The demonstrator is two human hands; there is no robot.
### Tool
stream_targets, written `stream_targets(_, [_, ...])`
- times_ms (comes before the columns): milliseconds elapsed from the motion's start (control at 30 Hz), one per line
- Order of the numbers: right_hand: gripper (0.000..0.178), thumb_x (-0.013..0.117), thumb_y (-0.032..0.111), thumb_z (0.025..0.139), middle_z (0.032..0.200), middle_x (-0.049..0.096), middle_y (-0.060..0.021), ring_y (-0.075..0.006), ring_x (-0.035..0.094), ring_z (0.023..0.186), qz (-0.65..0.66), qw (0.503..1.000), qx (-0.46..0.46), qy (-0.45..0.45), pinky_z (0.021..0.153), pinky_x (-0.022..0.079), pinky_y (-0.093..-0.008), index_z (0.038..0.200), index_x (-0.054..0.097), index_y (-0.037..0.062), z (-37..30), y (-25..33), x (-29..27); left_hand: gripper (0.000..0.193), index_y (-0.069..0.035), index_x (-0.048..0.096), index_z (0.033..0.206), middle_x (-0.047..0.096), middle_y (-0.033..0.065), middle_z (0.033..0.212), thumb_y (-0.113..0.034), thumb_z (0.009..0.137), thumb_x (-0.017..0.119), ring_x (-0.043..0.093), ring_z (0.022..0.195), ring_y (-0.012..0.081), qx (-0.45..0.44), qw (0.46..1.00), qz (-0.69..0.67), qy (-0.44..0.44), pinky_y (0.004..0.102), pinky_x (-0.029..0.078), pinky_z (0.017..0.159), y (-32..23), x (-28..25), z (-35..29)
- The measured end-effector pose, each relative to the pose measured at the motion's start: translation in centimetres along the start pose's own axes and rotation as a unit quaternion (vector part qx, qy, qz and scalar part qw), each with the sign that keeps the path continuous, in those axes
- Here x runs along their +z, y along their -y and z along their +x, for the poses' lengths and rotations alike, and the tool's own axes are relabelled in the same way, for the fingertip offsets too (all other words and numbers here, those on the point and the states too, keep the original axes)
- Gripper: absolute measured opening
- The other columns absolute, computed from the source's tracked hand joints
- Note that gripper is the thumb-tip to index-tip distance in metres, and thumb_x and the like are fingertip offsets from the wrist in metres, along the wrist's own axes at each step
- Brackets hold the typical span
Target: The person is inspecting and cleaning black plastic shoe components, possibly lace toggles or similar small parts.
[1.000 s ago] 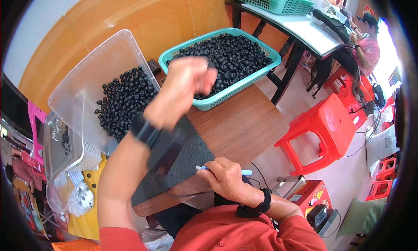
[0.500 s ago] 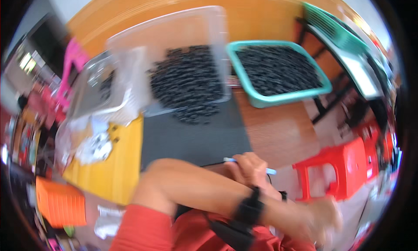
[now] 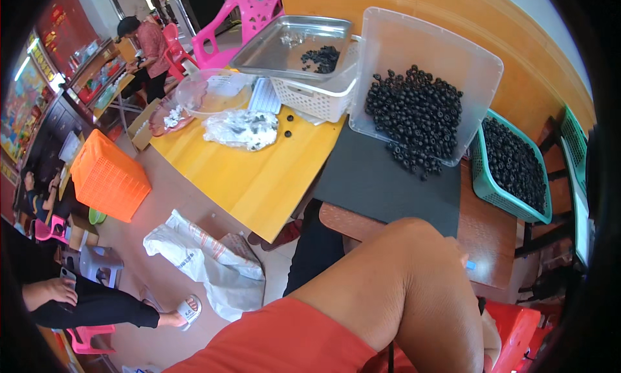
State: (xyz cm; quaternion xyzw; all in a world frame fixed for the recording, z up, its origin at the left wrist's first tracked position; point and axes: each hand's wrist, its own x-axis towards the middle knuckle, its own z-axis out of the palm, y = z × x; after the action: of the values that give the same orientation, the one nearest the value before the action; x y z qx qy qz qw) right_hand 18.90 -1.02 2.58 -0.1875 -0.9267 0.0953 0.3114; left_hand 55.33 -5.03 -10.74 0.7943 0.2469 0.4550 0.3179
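Mostly, the right hand (image 3: pixel 458 249) is hidden beneath the left forearm (image 3: pixel 440 295), which bends across it (only a sliver of finger shows). Just beside that sliver, on its right, the end of a pale blue tool (image 3: pixel 471 266) sticks out; whether the fingers are closed around it cannot be told. The left hand is out of sight, its state unknown.

Just beyond the right hand lies a dark mat (image 3: pixel 388 176) on a wooden table (image 3: pixel 488 250), presumably put there to keep round black parts (image 3: pixel 414 108) from rolling. They spill onto it from a clear bin (image 3: pixel 440 43) farther ahead of the hand, seemingly tipped toward the near side so that they slide within reach. Ahead and to the hand's right, a teal basket (image 3: pixel 498 197) of similar parts has raised walls that likely keep them in. Farthest off, to the hand's left, a metal tray (image 3: pixel 265 50) rests on a white basket (image 3: pixel 314 101), perhaps stacked to save space.
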Motion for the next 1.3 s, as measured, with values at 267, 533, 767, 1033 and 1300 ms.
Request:
stream_targets(267, [0.013,0.070,0.006,0.076,0.068,0.056,-0.0157,-0.0330,0.054,0.060,-0.018,0.998,0.057,-0.008,0.051,0.041,-0.0398,0.080,0.060,-0.0004,-1.2,-1.1,-2.5,0.026,-0.001,0.064,0.097,0.063,0.0131,0.099,-0.021,0.080,0.066,0.061,0.085,0.0242,0.042,0.998,-0.039,0.029,0.0342,0.049,0.077,-8.0,-2.9,-0.9])
stream_targets(533, [0.012,0.072,0.005,0.074,0.066,0.057,-0.0152,-0.0329,0.056,0.059,-0.028,0.990,0.131,-0.048,0.051,0.042,-0.0384,0.076,0.061,0.0001,-3.2,-1.6,-2.4,0.021,-0.001,0.064,0.096,0.064,0.0116,0.099,-0.018,0.082,0.064,0.062,0.085,0.0227,0.088,0.989,-0.088,0.079,0.0324,0.048,0.077,-14.2,-12.5,-5.5])
stream_targets(767, [0.012,0.072,0.006,0.074,0.065,0.056,-0.0144,-0.0324,0.055,0.056,0.002,0.994,0.104,-0.043,0.050,0.041,-0.0388,0.078,0.062,0.0003,-2.1,-1.9,-0.9,0.018,-0.002,0.065,0.095,0.064,0.0102,0.099,-0.015,0.083,0.063,0.062,0.085,0.0213,0.099,0.988,-0.089,0.083,0.0307,0.048,0.078,-14.0,-25.3,-7.0])
stream_targets(1033, [0.014,0.070,0.011,0.077,0.070,0.059,-0.0161,-0.0354,0.058,0.063,-0.062,0.991,0.121,-0.009,0.054,0.044,-0.0404,0.081,0.063,0.0005,-3.9,-3.8,-1.3,0.013,-0.002,0.066,0.095,0.066,0.0060,0.099,-0.011,0.086,0.062,0.062,0.086,0.0160,-0.059,0.970,-0.228,0.053,0.0268,0.048,0.079,-8.5,-56.4,-13.4])
stream_targets(1300, [0.013,0.071,0.010,0.076,0.069,0.058,-0.0158,-0.0333,0.057,0.062,-0.034,0.980,0.192,-0.047,0.053,0.043,-0.0393,0.080,0.063,0.0003,-2.6,-4.1,-0.6,0.016,0.000,0.066,0.097,0.066,0.0026,0.087,-0.003,0.083,0.060,0.058,0.078,0.0092,-0.376,0.902,-0.053,-0.205,0.0228,0.046,0.075,2.8,-66.3,-17.8])
